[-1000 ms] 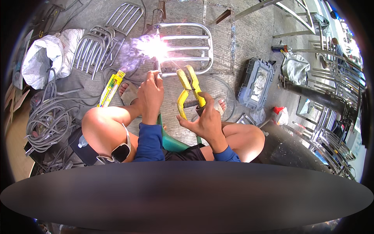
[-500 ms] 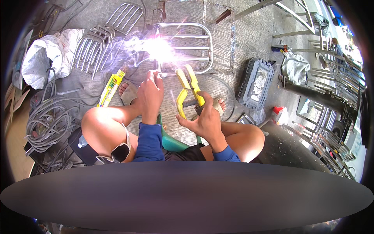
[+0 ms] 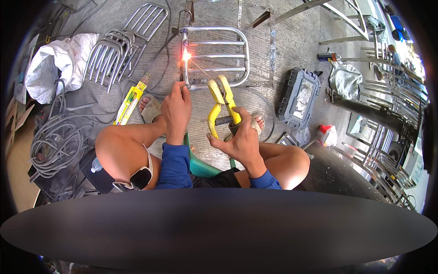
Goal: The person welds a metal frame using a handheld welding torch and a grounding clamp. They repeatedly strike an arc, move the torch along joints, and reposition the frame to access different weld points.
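Observation:
A shiny tubular metal rack (image 3: 221, 57) with several parallel bars lies on the concrete in front of me. An orange-red glowing spot (image 3: 186, 55) shows on its left crossbar. My left hand (image 3: 177, 107) pinches the rack's near left corner with closed fingers. My right hand (image 3: 242, 139) is wrapped round a yellow welding electrode holder (image 3: 213, 116), jaws pointing away from me. A thin welding rod (image 3: 200, 68) runs from the jaws toward the glow; whether its tip touches the metal I cannot tell.
Left are stacked bent-tube racks (image 3: 109, 55), a white sack (image 3: 50, 68), coiled cable (image 3: 59, 141) and a yellow packet of rods (image 3: 131, 102). Sunglasses (image 3: 141, 178) rest by my left thigh. Right are a dark toolbox (image 3: 283, 98), a spray can (image 3: 329, 57) and metal frames (image 3: 346, 23).
The blinding white arc and its smoke have died down to a small orange-red glow, so the rack and rod show clearly. Both hands stay nearly in place.

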A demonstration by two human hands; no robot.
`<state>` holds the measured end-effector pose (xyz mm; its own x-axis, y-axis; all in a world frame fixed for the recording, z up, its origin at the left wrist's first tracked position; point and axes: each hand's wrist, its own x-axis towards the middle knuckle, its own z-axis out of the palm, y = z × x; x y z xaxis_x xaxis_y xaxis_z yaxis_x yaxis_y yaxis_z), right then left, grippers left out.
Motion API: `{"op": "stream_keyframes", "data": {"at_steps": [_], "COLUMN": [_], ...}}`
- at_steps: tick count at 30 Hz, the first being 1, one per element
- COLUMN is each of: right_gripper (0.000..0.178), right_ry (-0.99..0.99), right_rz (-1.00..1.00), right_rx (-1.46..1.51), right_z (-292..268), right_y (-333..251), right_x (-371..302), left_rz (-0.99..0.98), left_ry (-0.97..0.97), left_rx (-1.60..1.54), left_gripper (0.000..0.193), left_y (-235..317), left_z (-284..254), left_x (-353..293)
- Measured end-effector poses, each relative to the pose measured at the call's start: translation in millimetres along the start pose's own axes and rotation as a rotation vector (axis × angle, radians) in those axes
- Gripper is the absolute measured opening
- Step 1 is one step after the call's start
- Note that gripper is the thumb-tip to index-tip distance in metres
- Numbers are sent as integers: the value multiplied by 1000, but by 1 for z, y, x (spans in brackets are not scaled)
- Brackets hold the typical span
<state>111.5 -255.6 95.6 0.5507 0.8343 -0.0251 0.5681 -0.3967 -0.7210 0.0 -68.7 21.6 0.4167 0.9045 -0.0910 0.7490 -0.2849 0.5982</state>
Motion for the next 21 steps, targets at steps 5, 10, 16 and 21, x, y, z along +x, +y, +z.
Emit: {"op": "stream_keyframes", "data": {"at_steps": [5, 10, 16, 21], "right_gripper": [106, 106, 106, 107], "right_ry": [-30, -57, -30, -73], "right_rz": [24, 53, -5, 42], "right_rx": [-3, 13, -17, -21], "right_z": [-1, -1, 1, 1], "right_y": [0, 0, 2, 2], "right_x": [0, 0, 0, -1], "left_rz": [7, -23, -50, -66], "left_ry": [14, -45, -85, -81], "left_rx": [-2, 64, 59, 73], "left_gripper": [18, 22, 24, 24], "left_y": [1, 0, 1, 3], "left_z": [0, -1, -4, -3], "left_x": [-1, 0, 0, 0]}}
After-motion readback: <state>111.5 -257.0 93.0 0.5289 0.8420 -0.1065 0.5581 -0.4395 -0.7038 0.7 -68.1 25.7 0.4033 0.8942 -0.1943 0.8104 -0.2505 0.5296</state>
